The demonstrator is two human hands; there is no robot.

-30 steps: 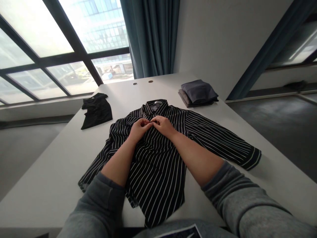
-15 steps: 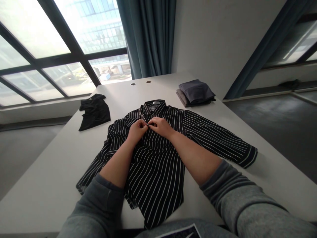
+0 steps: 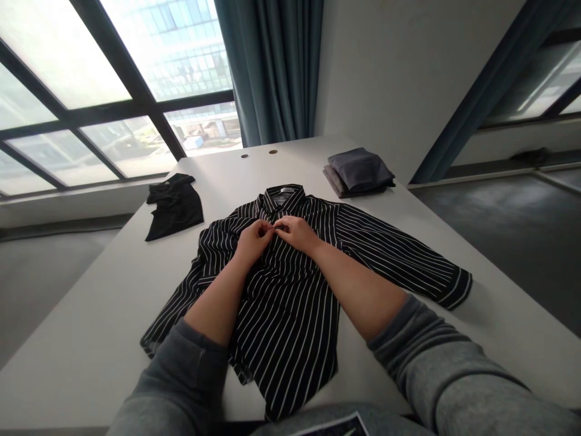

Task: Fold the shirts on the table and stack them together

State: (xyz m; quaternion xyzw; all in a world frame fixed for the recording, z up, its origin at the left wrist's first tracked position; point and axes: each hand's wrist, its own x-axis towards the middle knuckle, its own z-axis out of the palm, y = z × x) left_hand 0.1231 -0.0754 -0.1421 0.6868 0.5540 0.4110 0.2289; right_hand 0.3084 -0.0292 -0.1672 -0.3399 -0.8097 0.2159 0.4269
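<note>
A black shirt with white stripes (image 3: 290, 327) lies face up on the white table, its collar away from me and its sleeves spread to both sides. My left hand (image 3: 254, 240) pinches the front edge of the shirt a little below the collar. Close beside it, my right hand (image 3: 296, 233) grips the same front strip between thumb and fingers. The fingertips of both hands almost meet there. Whatever button or buttonhole lies between them is too small and covered to make out.
On the white table (image 3: 100, 321), a crumpled black garment (image 3: 177, 206) lies at the left edge. A stack of folded dark clothes (image 3: 361, 171) sits at the back right. Two round cable holes are at the far end, before a blue curtain (image 3: 275, 72) and a window.
Both hands stay at the same spot on the shirt front, with only small finger movements. The right fingers have shifted slightly on the cloth. The shirt lies as before.
</note>
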